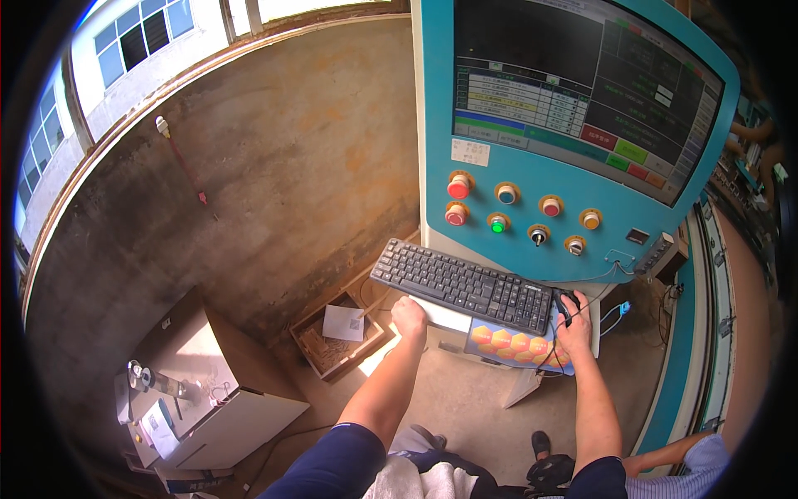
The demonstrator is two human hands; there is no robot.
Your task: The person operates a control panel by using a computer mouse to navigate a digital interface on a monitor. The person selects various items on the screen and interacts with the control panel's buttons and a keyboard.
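My right hand point(573, 329) rests over a black computer mouse point(568, 307), fingers wrapped on it. The mouse sits at the right end of a black keyboard point(465, 283), by a mouse pad with a hexagon pattern point(511, 343). My left hand point(409, 318) is closed in a fist at the left front edge of the white shelf point(446, 317), below the keyboard. Its inner side is hidden, so what it grips, if anything, does not show. Above the keyboard stands a teal control cabinet with a lit screen point(582, 91).
Red, blue, yellow and green-lit buttons point(498, 224) and switches cover the panel. A wooden box point(332, 337) with paper lies by the wall. At left stands a white cabinet point(233, 407) with small items on top. Another person's striped sleeve point(694, 470) shows at lower right.
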